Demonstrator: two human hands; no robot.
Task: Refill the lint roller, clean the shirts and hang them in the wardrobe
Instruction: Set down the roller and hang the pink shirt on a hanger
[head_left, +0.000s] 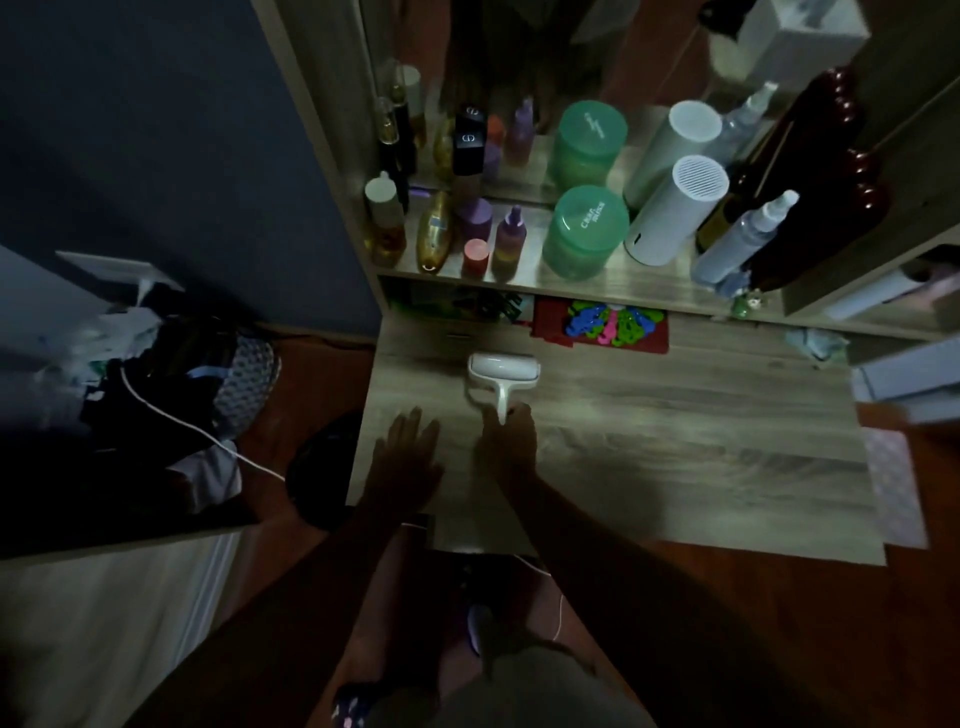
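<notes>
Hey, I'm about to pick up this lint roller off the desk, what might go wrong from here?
1. The right hand seems to pinch only the tip of the lint roller handle, so the head may swing or slip free when it is lifted.
2. The room is very dim, so it is harder to judge the grip or the refill.
3. A forward swing could knock over the bottles crowded on the shelf just behind.
</notes>
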